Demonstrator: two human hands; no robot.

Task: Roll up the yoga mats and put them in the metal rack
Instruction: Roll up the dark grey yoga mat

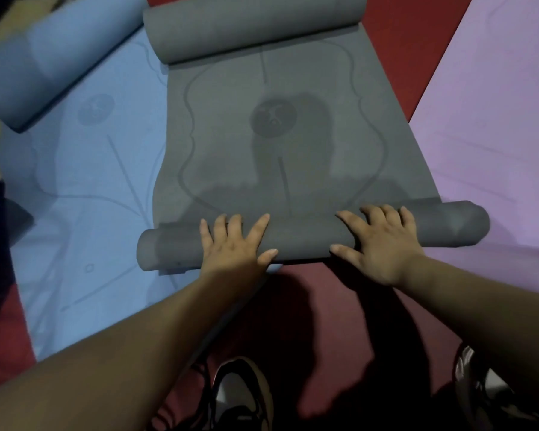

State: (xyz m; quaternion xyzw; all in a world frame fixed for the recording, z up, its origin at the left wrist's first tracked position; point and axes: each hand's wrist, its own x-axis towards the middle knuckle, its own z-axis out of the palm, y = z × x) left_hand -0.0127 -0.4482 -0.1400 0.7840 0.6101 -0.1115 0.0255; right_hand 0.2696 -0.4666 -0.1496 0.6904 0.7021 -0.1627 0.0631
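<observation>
Head view | fingers (257,227) spread flat, pressed on near roll (308,241) by L hand (234,247) & R hand (383,247) | grey mat (277,169) laid on floor (324,306), rolling only begun, far end curled | blue mat (91,188), purple mat (495,119) left to roll | rack unseen

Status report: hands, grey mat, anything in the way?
Both open: left hand, right hand press the near roll of the grey mat. Most of it lies flat; far end curled up. Its left edge overlaps the blue mat. No rack in view.
</observation>
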